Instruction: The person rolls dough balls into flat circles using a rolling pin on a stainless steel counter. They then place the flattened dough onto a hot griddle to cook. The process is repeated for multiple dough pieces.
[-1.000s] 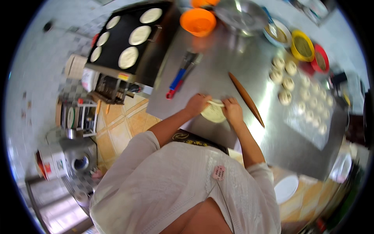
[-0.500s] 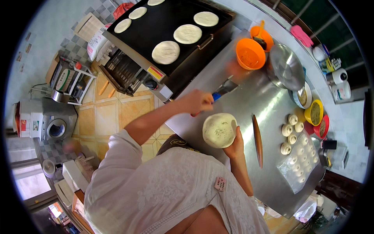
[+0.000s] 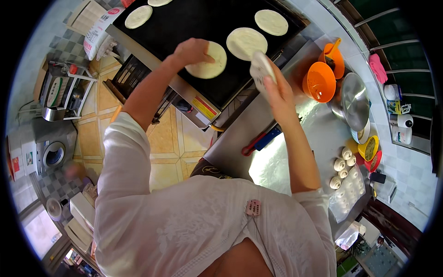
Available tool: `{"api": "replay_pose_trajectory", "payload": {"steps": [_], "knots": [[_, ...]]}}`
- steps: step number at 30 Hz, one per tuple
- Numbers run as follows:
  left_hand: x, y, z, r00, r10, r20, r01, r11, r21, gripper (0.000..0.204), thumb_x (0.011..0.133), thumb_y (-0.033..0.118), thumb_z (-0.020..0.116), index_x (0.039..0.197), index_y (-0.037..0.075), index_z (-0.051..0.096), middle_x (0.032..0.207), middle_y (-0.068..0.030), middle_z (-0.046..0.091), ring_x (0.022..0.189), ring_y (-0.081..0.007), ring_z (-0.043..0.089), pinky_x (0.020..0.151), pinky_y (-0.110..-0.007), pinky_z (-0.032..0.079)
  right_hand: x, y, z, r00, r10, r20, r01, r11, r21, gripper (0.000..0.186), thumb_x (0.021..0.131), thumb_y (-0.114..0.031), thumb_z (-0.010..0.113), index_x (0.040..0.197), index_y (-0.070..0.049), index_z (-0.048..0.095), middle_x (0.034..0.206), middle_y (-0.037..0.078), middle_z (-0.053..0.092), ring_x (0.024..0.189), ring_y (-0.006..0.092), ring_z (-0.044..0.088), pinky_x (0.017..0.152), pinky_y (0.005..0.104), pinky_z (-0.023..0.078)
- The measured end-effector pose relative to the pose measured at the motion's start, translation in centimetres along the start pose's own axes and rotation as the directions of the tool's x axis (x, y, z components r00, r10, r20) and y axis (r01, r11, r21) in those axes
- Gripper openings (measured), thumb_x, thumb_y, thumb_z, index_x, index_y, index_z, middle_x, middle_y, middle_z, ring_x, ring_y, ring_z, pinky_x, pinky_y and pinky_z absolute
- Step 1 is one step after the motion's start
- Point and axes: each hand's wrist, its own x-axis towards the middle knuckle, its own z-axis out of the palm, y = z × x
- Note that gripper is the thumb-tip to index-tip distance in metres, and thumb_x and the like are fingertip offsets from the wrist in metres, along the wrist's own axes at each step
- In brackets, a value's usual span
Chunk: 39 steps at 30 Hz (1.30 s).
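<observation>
On the black griddle (image 3: pixel 184 21), my left hand (image 3: pixel 193 50) rests its fingers, partly spread, on top of a pale flatbread (image 3: pixel 210 67) near the front edge. My right hand (image 3: pixel 280 94) holds another pale dough round (image 3: pixel 261 73), tipped steeply, with dark specks on the side facing the hand. That round hangs over the griddle's right edge and overlaps the rim of a flatbread (image 3: pixel 244 41) lying there. Further flatbreads (image 3: pixel 271 22) lie on the griddle. A scraper with a blue and red handle (image 3: pixel 262 141) lies on the steel table, left of my right forearm.
Two orange bowls (image 3: pixel 319 83), a steel bowl (image 3: pixel 355 101), a yellow bowl (image 3: pixel 369 147) and a red bowl (image 3: pixel 374 161) line the back of the steel table (image 3: pixel 230 157). Several dough coils (image 3: pixel 339 164) sit by a plastic sheet (image 3: pixel 346 196) at the right. A gas hose (image 3: pixel 217 128) shows below the griddle.
The scraper, previously in my left hand, now lies on the table. My left hand has reached onto the griddle and its flatbread has slid slightly left. My right hand has raised and tipped the dough round.
</observation>
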Motion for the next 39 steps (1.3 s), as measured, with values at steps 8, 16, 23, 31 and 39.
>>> {"api": "replay_pose_trajectory", "payload": {"steps": [8, 16, 23, 31, 39], "knots": [[1.1, -7.1, -4.4, 0.997, -0.045, -0.061, 0.049, 0.996, 0.068, 0.033, 0.076, 0.034, 0.078, 0.085, 0.004, 0.065, 0.083, -0.0116, 0.070, 0.080, -0.0292, 0.069, 0.072, -0.039, 0.054, 4.1, 7.0, 10.4, 0.936, -0.247, 0.249, 0.337, 0.431, -0.837, 0.066, 0.095, -0.046, 0.058, 0.149, -0.014, 0.040, 0.154, 0.018, 0.038, 0.141, 0.0424, 0.036, 0.113, 0.0633, 0.027], [-2.3, -1.2, -1.8, 0.944, 0.330, 0.021, -0.318, 0.924, -0.212, 0.027, 0.074, 0.020, 0.078, 0.086, 0.004, 0.061, 0.081, -0.0119, 0.065, 0.078, -0.0308, 0.066, 0.070, -0.041, 0.051, 4.9, 4.8, 2.7, 0.928, -0.232, 0.290, 0.365, 0.431, -0.825, 0.033, 0.089, -0.019, 0.065, 0.120, -0.006, 0.065, 0.131, 0.010, 0.059, 0.124, 0.0281, 0.054, 0.108, 0.0522, 0.039], [-4.3, 1.0, -0.9, 0.958, 0.288, 0.004, -0.287, 0.955, -0.071, 0.031, 0.071, 0.021, 0.081, 0.087, 0.004, 0.060, 0.085, -0.0113, 0.064, 0.081, -0.0324, 0.064, 0.073, -0.043, 0.050, 2.5, 5.7, 6.8, 0.910, -0.138, 0.392, 0.412, 0.413, -0.812, 0.029, 0.085, -0.020, 0.069, 0.112, -0.010, 0.068, 0.125, 0.008, 0.060, 0.121, 0.0273, 0.053, 0.109, 0.0506, 0.038], [-0.7, -0.4, 0.4, 0.934, 0.355, 0.041, -0.340, 0.918, -0.203, 0.019, 0.073, 0.009, 0.075, 0.086, 0.002, 0.063, 0.084, -0.0112, 0.063, 0.079, -0.0286, 0.064, 0.070, -0.038, 0.050, 5.9, 5.1, 4.1, 0.894, -0.110, 0.435, 0.443, 0.369, -0.817, 0.016, 0.083, -0.009, 0.063, 0.097, -0.008, 0.071, 0.111, 0.006, 0.066, 0.114, 0.0251, 0.057, 0.107, 0.0440, 0.041], [-0.9, -1.6, -1.9, 0.946, 0.312, 0.087, -0.282, 0.926, -0.251, 0.018, 0.072, 0.009, 0.073, 0.087, 0.003, 0.064, 0.084, -0.0111, 0.064, 0.079, -0.0306, 0.064, 0.072, -0.040, 0.050, 7.3, 5.1, 2.5, 0.906, -0.063, 0.418, 0.412, 0.355, -0.839, 0.013, 0.082, -0.010, 0.063, 0.091, -0.008, 0.071, 0.100, 0.006, 0.068, 0.114, 0.0248, 0.057, 0.106, 0.0494, 0.041]]}}
